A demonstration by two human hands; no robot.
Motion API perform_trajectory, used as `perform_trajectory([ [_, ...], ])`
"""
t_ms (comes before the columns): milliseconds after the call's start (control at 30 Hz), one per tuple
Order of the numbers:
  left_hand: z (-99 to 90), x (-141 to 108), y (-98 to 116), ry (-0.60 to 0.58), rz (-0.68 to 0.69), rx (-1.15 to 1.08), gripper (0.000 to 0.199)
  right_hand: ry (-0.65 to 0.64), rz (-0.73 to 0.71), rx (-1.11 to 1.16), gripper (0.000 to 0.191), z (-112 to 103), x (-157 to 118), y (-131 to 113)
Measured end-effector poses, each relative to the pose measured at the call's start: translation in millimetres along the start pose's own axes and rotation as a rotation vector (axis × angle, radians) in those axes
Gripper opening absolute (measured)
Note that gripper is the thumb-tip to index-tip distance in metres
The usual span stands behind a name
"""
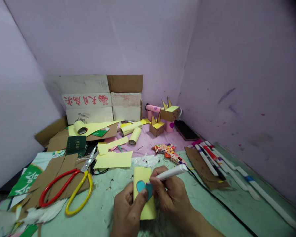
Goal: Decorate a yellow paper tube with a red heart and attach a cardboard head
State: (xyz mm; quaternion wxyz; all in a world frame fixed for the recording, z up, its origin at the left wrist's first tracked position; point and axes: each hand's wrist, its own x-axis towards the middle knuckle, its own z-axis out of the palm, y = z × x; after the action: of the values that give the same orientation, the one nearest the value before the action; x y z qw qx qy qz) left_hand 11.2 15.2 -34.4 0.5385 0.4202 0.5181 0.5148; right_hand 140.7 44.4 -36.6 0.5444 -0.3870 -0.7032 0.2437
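Note:
My left hand (pixel 129 209) grips a yellow paper-covered tube (pixel 147 210) just above the table, its thumb lying across the front. On the tube's face shows a blue heart (pixel 141 186), partly covered by that thumb. Between the fingers of my right hand (pixel 171 194) is a white marker (pixel 172 171), slanting up to the right, with its tip at the heart's upper edge. Whether the tip touches the paper I cannot tell.
Large scissors (pixel 85 168) with red and yellow handles lie at left on cardboard. Yellow paper (pixel 113 160) and small tubes (pixel 135 135) sit behind. Eared box figures (pixel 157 129) stand at the back. Markers (pixel 207 159), a phone (pixel 186 130) and a black cable (pixel 212 194) lie right.

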Motion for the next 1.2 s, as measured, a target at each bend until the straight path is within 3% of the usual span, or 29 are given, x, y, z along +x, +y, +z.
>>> perform_trajectory([
  [267,0.9,0.7,-0.9,0.010,-0.003,-0.009,0.042,-0.016,0.059,0.052,0.015,-2.1,-5.5,4.2],
  [467,0.3,0.8,-1.8,0.006,-0.012,-0.003,0.043,-0.002,-0.037,-0.007,0.014,-3.8,-6.2,5.9],
  [800,0.2,0.5,-1.9,0.005,0.028,-0.002,0.040,-0.019,-0.063,-0.064,0.013,-1.7,-4.4,2.3],
  [1200,0.7,-0.9,-0.6,-0.003,-0.014,-0.041,0.045,0.055,-0.067,-0.092,0.016,-2.3,1.4,4.3],
])
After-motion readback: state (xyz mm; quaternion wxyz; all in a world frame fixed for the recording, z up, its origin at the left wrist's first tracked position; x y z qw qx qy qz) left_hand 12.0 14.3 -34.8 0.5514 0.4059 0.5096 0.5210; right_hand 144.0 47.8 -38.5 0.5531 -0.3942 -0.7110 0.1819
